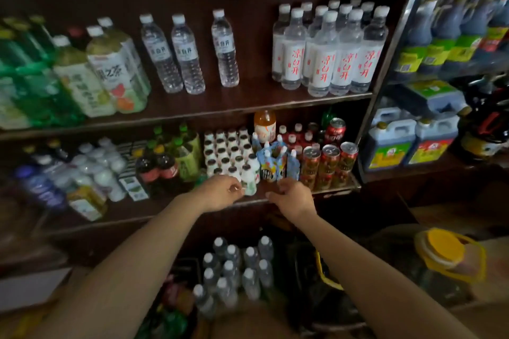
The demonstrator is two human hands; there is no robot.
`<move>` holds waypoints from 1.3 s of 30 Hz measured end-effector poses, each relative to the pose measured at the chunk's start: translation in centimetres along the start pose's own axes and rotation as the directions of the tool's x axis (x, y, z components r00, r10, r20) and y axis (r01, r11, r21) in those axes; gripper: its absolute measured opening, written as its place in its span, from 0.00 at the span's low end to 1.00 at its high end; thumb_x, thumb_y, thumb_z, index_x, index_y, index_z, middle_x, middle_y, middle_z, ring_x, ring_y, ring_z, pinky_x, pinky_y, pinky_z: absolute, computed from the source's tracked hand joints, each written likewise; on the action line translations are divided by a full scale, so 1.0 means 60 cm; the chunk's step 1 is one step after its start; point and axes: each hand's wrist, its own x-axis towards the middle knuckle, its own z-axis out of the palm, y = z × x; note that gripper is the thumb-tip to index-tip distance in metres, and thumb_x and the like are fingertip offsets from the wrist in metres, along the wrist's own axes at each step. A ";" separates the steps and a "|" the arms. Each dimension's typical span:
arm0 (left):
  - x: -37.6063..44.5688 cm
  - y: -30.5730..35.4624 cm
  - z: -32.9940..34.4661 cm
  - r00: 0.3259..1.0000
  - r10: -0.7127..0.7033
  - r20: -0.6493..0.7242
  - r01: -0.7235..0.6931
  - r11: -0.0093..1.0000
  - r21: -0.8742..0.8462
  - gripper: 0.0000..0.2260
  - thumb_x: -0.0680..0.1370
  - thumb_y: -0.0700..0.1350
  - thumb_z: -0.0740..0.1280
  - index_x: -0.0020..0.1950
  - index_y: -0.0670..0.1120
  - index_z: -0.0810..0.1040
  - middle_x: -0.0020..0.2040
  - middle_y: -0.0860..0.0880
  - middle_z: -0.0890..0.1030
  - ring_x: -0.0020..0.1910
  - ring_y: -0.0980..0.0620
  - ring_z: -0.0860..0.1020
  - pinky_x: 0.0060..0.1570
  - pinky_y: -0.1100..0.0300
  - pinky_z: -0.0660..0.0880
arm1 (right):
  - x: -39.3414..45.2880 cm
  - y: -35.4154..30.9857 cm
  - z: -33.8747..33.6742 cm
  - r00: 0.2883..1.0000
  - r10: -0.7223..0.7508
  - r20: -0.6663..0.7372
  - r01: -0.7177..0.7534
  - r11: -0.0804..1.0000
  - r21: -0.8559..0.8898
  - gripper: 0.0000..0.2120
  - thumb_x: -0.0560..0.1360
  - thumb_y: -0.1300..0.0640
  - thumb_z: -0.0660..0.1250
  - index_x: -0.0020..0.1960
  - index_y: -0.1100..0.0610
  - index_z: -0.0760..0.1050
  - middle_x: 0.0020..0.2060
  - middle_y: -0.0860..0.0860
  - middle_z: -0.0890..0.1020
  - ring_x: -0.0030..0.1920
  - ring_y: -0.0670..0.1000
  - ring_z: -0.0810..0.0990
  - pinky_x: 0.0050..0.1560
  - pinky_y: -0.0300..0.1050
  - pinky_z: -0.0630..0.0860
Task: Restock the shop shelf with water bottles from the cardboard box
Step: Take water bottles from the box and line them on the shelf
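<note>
- Nearest to the person, low in the view, the water bottles (237, 267) with white caps stand together in a dark place under the shelves; I cannot see the cardboard of the box clearly.
- Just right of them stands a large jar with a yellow lid (444, 252), close enough to be knocked when an arm goes down.
- Both arms reach forward over this stock. The left hand (220, 190) has its fingertips curled at a small white bottle (249, 180) on the front edge of the lower shelf (170, 210); it seems to pinch it, but the blur makes this uncertain.
- The right hand (292, 195) hangs with loosely bent fingers and holds nothing.
- In my judgement the hands are between two trips, so the next step is to go down and take bottles by the body, not the cap.
- Beside the hands are blue pouches (271, 161) and red cans (329, 165), tightly packed and easy to tip.
- Further up, the upper shelf (248, 106) has three clear bottles (190, 53) with free gaps between them, a good place to fill.
- To the right there, a full group of red-lettered bottles (330, 52) leaves no room.
</note>
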 end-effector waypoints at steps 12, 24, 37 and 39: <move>-0.021 -0.145 0.325 0.962 -0.060 0.267 0.083 0.994 -0.077 0.19 0.76 0.52 0.67 0.65 0.46 0.74 0.57 0.49 0.77 0.56 0.51 0.77 0.58 0.57 0.74 | -0.082 0.252 0.248 0.977 0.185 0.109 -0.174 0.979 -0.103 0.21 0.76 0.48 0.67 0.63 0.58 0.72 0.57 0.54 0.79 0.57 0.55 0.78 0.56 0.50 0.76; 0.122 -0.276 0.630 0.979 0.048 0.197 -0.088 0.976 0.200 0.33 0.69 0.49 0.74 0.71 0.48 0.65 0.66 0.45 0.73 0.63 0.44 0.73 0.60 0.52 0.72 | -0.024 0.556 0.523 0.945 0.259 0.202 -0.253 0.966 -0.053 0.19 0.73 0.49 0.71 0.60 0.56 0.75 0.56 0.55 0.81 0.57 0.55 0.79 0.56 0.44 0.74; 0.228 -0.336 0.728 0.979 0.198 0.044 -0.203 0.958 0.202 0.18 0.65 0.57 0.76 0.40 0.51 0.70 0.37 0.53 0.74 0.43 0.49 0.73 0.43 0.55 0.67 | 0.067 0.682 0.708 0.932 0.271 0.241 -0.280 0.960 0.006 0.35 0.67 0.50 0.77 0.69 0.56 0.68 0.65 0.52 0.75 0.65 0.53 0.74 0.63 0.45 0.72; 0.226 -0.341 0.727 0.977 0.209 0.034 -0.212 0.960 0.185 0.18 0.65 0.58 0.76 0.37 0.51 0.69 0.36 0.52 0.73 0.40 0.49 0.74 0.38 0.55 0.67 | 0.068 0.685 0.721 0.935 0.271 0.228 -0.289 0.956 0.045 0.36 0.66 0.51 0.78 0.69 0.55 0.67 0.66 0.52 0.75 0.66 0.54 0.74 0.64 0.47 0.72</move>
